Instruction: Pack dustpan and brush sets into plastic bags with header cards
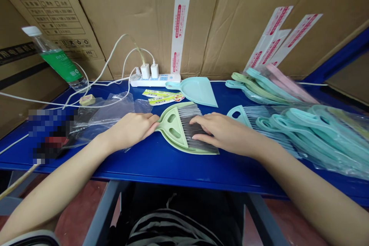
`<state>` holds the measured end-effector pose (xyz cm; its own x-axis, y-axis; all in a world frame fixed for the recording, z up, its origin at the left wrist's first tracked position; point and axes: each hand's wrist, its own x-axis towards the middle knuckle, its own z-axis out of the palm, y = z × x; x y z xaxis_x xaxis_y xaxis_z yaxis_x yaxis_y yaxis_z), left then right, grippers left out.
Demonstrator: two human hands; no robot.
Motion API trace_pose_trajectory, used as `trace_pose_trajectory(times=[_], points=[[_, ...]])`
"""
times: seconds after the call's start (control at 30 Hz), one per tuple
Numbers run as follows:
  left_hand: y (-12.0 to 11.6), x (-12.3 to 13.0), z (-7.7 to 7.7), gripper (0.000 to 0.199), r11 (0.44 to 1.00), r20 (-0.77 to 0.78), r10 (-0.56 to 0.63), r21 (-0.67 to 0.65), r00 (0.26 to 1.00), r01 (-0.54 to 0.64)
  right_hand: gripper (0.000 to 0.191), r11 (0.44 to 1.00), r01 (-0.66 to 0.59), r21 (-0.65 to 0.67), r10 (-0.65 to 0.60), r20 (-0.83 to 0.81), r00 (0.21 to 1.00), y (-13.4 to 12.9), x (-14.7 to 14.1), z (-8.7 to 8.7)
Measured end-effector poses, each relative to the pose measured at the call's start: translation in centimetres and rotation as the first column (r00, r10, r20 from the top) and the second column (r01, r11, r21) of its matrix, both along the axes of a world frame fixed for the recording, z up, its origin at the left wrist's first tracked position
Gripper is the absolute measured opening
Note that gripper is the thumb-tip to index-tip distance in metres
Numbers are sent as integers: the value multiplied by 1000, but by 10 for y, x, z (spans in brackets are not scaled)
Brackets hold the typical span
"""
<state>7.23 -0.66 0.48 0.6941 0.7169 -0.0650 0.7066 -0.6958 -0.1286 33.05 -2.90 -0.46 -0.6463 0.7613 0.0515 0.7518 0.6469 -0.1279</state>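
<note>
A green brush (174,126) with grey bristles lies on a green dustpan (184,150), in the middle of the blue table (184,173). My left hand (134,130) is closed round their handle ends, which it mostly hides. Over the bristles rests my right hand (219,132), its thumb and fingers apart. Just behind, a light blue dustpan (198,90) lies flat. A light blue brush (241,116) is partly hidden by my right forearm.
Bagged brush sets (317,130) cover the right side, with more behind (268,84). A power strip (161,80), yellow-green labels (163,97), clear plastic bags (109,109), white cables and a leaning bottle (60,61) occupy the back and left. Cardboard (138,15) stands behind.
</note>
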Motion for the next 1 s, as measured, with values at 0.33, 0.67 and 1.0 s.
trace_pose_trajectory(times=[0.33,0.67,1.0], points=[[-1,0,0,42,1000,13,5,-9,1000,-5,28,998,29,-55,-26,52,998,0,-2,3],[-4,1,2,42,1000,-1,19,-7,1000,-19,28,999,23,-41,-20,72,997,-3,0,3],[-9,5,4,38,997,-47,71,3,996,-71,30,1000,20,-16,-18,89,996,-4,-1,0]])
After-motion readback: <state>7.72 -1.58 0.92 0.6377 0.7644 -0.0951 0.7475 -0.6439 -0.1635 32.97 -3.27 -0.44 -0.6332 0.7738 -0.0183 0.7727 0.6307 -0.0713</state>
